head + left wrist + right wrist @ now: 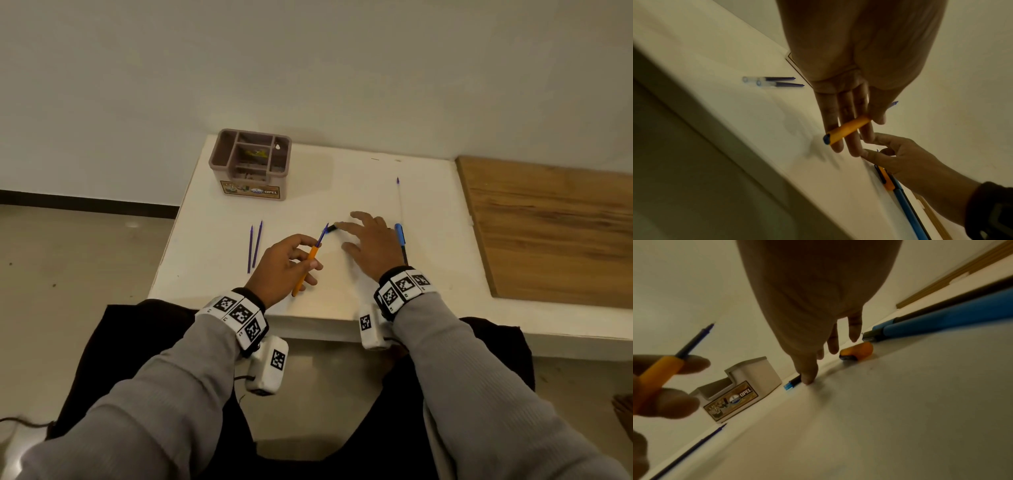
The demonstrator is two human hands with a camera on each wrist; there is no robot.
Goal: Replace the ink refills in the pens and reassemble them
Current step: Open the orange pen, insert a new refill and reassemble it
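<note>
My left hand (308, 255) grips an orange pen barrel (306, 270) between thumb and fingers, tilted above the white table (428, 281). A purple refill (322, 234) sticks out of its upper end. My right hand (342, 236) lies spread with straight fingers over the table. Its index fingertip touches a small black and blue pen piece (792, 383) lying flat. An orange cap (857, 352) lies under that hand's outer fingers, hidden in the head view. A blue pen (400, 236) lies just right of the hand.
Two purple refills (255, 245) lie side by side at the left. A clear refill with a purple tip (399, 198) lies beyond the blue pen. A brown compartment organizer (251, 164) stands at the back left. A wooden board (555, 233) adjoins the table on the right.
</note>
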